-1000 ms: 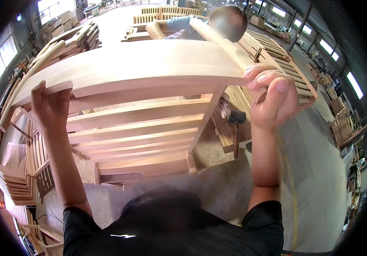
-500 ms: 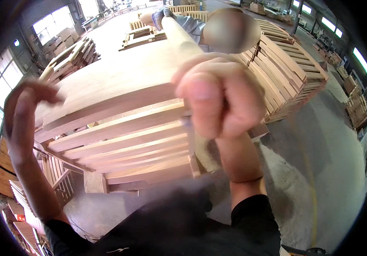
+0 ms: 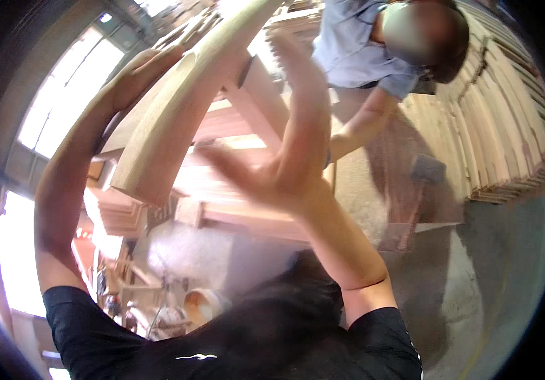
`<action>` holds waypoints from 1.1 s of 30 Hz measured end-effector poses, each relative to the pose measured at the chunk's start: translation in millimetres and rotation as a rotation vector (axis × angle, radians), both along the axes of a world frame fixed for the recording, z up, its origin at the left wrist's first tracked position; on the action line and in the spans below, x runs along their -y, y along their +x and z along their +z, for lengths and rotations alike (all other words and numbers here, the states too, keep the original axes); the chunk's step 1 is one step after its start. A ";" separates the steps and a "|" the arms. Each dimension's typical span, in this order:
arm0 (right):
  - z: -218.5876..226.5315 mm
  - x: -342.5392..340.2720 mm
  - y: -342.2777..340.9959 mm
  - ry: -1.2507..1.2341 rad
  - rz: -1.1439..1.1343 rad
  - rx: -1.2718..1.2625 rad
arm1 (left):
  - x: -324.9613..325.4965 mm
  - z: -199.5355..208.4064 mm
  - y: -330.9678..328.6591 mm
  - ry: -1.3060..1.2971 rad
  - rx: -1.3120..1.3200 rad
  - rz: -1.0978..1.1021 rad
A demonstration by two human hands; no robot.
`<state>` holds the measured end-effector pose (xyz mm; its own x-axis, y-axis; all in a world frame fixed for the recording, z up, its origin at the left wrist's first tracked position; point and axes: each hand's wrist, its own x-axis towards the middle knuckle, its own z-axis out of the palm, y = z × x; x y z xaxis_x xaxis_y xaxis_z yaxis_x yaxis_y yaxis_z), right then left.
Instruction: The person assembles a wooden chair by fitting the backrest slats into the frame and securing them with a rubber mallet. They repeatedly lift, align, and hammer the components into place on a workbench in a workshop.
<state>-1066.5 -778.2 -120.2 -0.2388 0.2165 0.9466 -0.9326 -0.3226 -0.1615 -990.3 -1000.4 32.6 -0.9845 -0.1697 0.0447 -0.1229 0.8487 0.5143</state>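
Note:
A slatted wooden frame with a thick curved top rail (image 3: 177, 107) is tilted up steeply in front of me. My left hand (image 3: 139, 73) lies flat against the far left side of that rail, fingers stretched along it. My right hand (image 3: 285, 145) is raised in front of the frame, fingers spread and blurred, holding nothing. Whether it touches the wood I cannot tell. Behind the frame a person in a light blue shirt (image 3: 355, 44) leans in, one forearm (image 3: 361, 130) reaching down toward the frame.
A big stack of slatted wooden panels (image 3: 494, 126) fills the right side. A mallet (image 3: 421, 183) lies on a dusty bench beside it. More wooden frames (image 3: 114, 209) stand at the lower left, near bright windows (image 3: 63, 107). Grey concrete floor (image 3: 494, 285) lies to the right.
The frame has swung up from nearly level to steeply tilted. My right hand has let go of its right end and opened. My left hand stays on the rail, now raised high.

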 end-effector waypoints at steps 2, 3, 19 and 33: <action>-19.0 9.3 -12.2 0.167 0.018 0.251 | -1.4 0.7 -10.6 0.067 0.048 0.040; -23.2 13.7 -13.9 0.333 0.104 0.345 | -2.4 1.4 -10.5 0.055 0.061 0.063; -43.6 36.0 -26.6 0.356 0.161 0.467 | -16.0 14.1 -39.2 -0.137 0.241 0.223; -50.0 37.0 -35.1 0.494 0.219 0.474 | -6.3 18.4 -58.7 -0.186 0.296 0.249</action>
<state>-1101.6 -815.3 -170.2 -0.6374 -0.3107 0.7051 -0.6480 -0.2789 -0.7087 -1049.0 -994.1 50.9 -0.8894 -0.4197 -0.1812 -0.4553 0.8495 0.2667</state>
